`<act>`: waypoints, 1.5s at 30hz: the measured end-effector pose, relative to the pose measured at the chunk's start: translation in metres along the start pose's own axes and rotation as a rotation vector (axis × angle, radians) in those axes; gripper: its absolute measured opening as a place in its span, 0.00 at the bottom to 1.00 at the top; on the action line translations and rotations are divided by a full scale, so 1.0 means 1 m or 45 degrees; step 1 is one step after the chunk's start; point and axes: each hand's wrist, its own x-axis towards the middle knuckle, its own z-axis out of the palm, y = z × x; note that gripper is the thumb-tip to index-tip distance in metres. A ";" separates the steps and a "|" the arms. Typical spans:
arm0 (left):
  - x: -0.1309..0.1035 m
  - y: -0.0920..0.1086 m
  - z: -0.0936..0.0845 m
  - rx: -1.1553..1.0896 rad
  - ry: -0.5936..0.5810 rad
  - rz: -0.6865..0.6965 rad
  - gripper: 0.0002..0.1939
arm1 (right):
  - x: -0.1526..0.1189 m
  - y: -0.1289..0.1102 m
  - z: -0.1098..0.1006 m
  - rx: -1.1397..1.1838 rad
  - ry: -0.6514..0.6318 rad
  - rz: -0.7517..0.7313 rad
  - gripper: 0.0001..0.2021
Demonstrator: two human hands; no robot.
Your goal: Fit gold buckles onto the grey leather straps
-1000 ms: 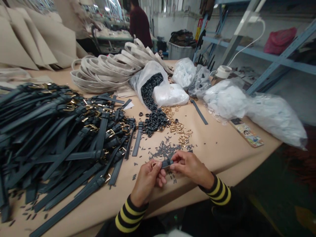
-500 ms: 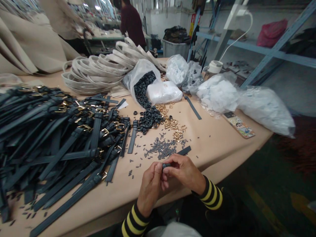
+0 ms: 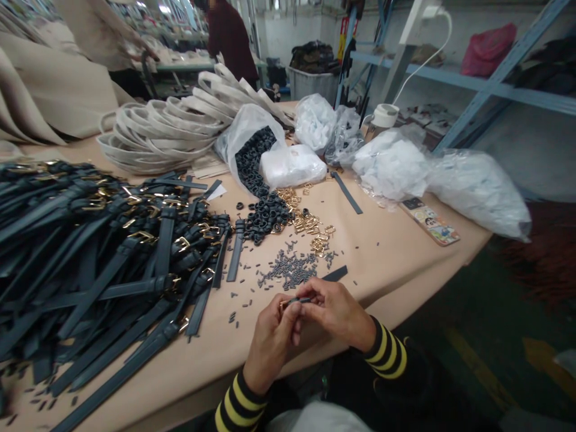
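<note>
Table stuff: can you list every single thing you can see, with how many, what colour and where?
dark straps: big pile, navy with gold buckles, table left
cream straps: coiled heap, far left of table
loops: many, dark, spilling from a clear bag, middle
gold buckles: loose scatter, beside the loops
small dark bits: many, in front of the hands
white bags: several, far right of table
phone: one, picture case, right edge
table: one, tan
other person: one, dark red top, background
left hand: pinching a strap end
right hand: pinching the same strap end
</note>
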 end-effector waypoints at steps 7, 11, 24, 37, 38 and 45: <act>0.005 -0.006 -0.005 -0.363 -0.037 -0.217 0.16 | -0.001 -0.009 -0.043 -0.357 0.230 -0.151 0.07; 0.006 -0.007 -0.006 -0.347 -0.075 -0.239 0.15 | -0.005 -0.005 -0.052 -0.548 -0.186 -0.077 0.10; 0.003 -0.003 0.001 0.296 -0.095 -0.102 0.12 | -0.005 0.018 -0.038 0.112 -0.781 0.222 0.12; 0.002 0.011 -0.010 0.266 -0.338 0.015 0.12 | -0.004 0.023 -0.035 0.179 -0.715 0.044 0.19; 0.002 0.011 -0.010 0.279 -0.360 0.029 0.12 | -0.004 0.023 -0.035 0.176 -0.730 0.045 0.19; 0.001 -0.003 -0.010 0.332 -0.291 0.169 0.09 | -0.001 0.004 -0.031 -0.089 -0.725 0.063 0.17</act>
